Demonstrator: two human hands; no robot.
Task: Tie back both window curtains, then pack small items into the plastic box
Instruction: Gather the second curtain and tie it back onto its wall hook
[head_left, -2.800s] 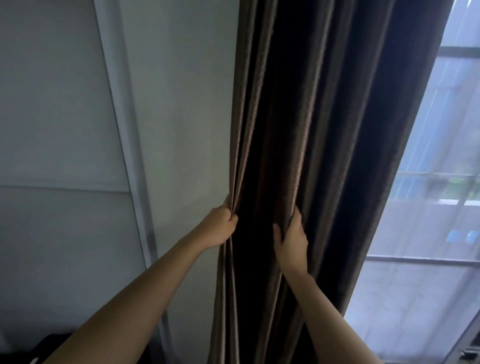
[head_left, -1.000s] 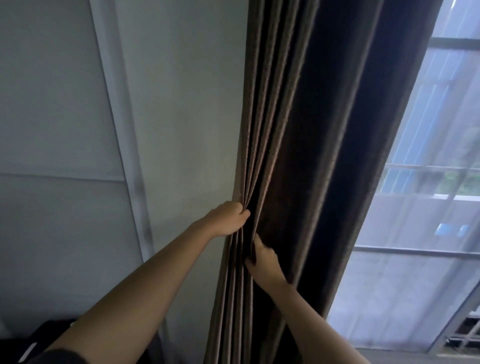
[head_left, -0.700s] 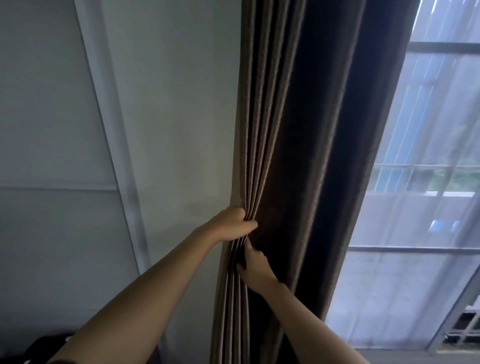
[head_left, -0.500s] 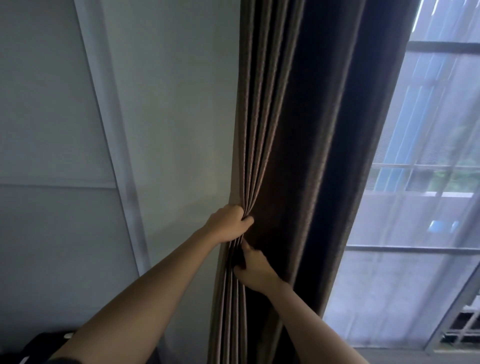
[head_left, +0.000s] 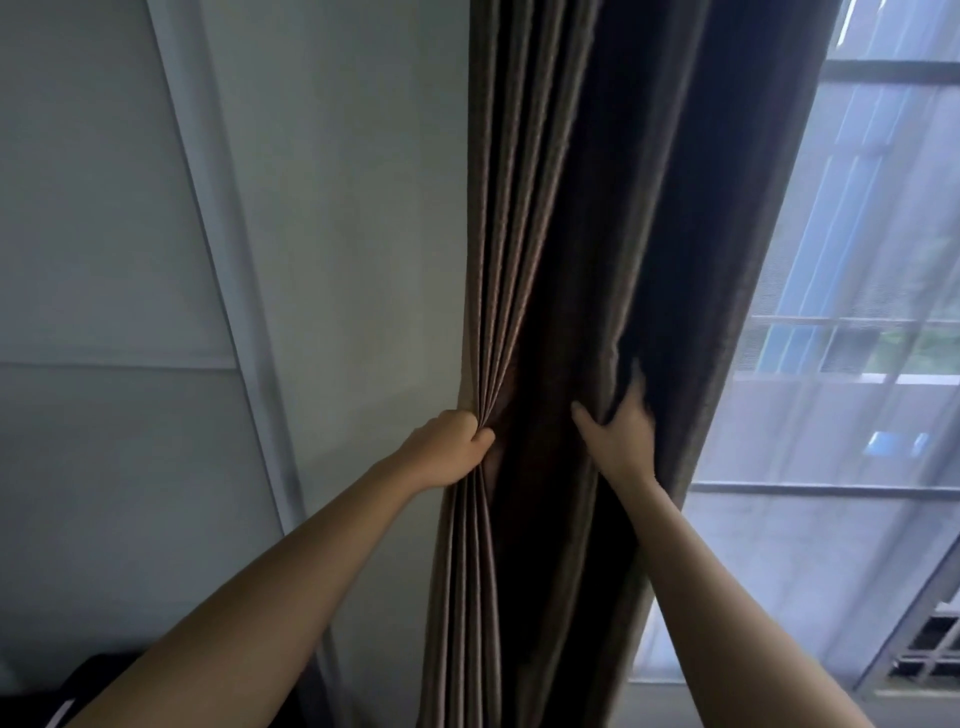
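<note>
Head view, dark pleated curtain (head_left: 545, 208), left hand (head_left: 452, 452) fisted round pleats — right hand (head_left: 618, 431) clasping a fold.

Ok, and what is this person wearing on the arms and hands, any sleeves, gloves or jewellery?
Nothing visible. The left hand and right hand are ungloved; the left forearm and right forearm are bare to the frame's edge. No sleeve, watch, bracelet or ring shows.

Dark brown pleated cloth curtain (head_left: 597, 208): dense woven fabric, matt, fine grainy texture on the lit folds.
Sheer white net curtain (head_left: 841, 415): thin see-through mesh cloth, soft and matt.
Pale grey wall panel (head_left: 337, 208): smooth, matt, painted-looking.
White upright trim strip (head_left: 218, 234): smooth, faint sheen; material cannot be told.
</note>
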